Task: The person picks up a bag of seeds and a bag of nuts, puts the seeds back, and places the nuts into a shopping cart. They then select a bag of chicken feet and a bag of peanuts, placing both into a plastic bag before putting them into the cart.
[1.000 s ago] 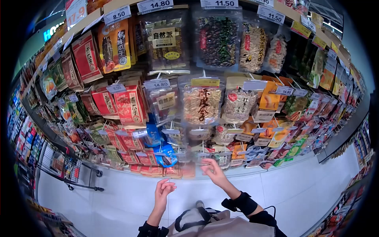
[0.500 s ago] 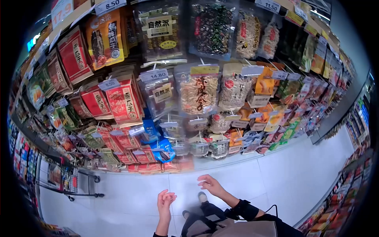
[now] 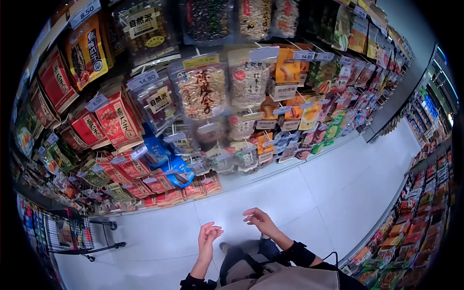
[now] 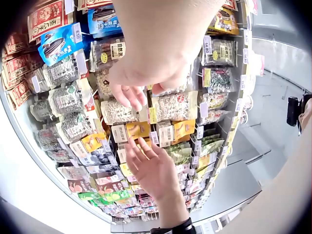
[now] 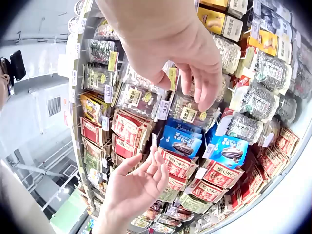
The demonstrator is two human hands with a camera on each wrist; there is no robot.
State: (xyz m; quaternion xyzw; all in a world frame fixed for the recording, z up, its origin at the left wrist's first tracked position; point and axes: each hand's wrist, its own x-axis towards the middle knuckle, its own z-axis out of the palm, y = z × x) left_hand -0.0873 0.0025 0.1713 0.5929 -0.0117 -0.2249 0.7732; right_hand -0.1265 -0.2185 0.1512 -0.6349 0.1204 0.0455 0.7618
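Observation:
Over the floor, in front of the packed snack rack, my left hand (image 3: pixel 208 238) is held up with loosely bent fingers and nothing in them. Beside it on the right, my right hand (image 3: pixel 261 221) is also bare, its fingers relaxed and pointing left toward the other hand. A gap separates the two. Ahead hang clear bags of pale seeds (image 3: pixel 200 92), a white-grained bag (image 3: pixel 249 79), blue packets (image 3: pixel 179 171) and red packets (image 3: pixel 118 123). In the left wrist view, the left hand (image 4: pixel 146 73) overlaps hanging bags; the right wrist view shows the right hand (image 5: pixel 185 58) likewise.
A black wire shopping cart (image 3: pixel 70 234) stands on the left. Pale floor tiles (image 3: pixel 290 193) run along the rack. Another loaded shelf (image 3: pixel 411 227) curves along the right side. Price tags (image 3: pixel 143 79) stick out on hooks before the bags.
The head view has turned to the right, so the rack has slid left and up in it. Both hands stay empty; the right hand now appears lower, away from the rack's bottom edge.

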